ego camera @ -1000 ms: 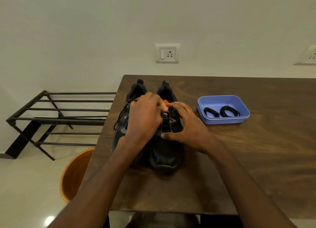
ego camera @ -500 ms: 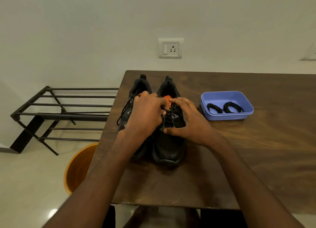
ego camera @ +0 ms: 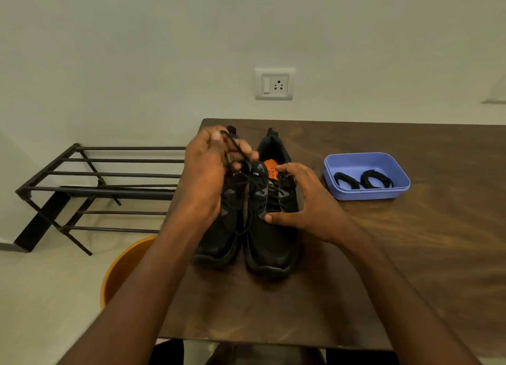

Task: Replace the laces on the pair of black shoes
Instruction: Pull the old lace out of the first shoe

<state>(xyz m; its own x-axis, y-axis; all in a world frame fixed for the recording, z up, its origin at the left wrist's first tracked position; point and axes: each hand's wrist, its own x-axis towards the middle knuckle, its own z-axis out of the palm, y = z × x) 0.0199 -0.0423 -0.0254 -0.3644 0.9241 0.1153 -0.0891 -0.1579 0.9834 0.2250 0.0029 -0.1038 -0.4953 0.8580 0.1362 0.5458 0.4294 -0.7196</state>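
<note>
The 2 black mesh shoes (ego camera: 246,216) stand side by side on the brown wooden surface (ego camera: 410,255), toes toward the person. The left hand (ego camera: 208,173) pinches the old black lace (ego camera: 238,148), pulled up and away; the right hand (ego camera: 309,203), fingers spread, steadies the right-side shoe.

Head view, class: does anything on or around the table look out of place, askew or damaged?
Nothing stands out. The two black shoes stand side by side, the blue tray holds two coiled laces, and the left hand pulls a lace while the right hand steadies a shoe.
</note>
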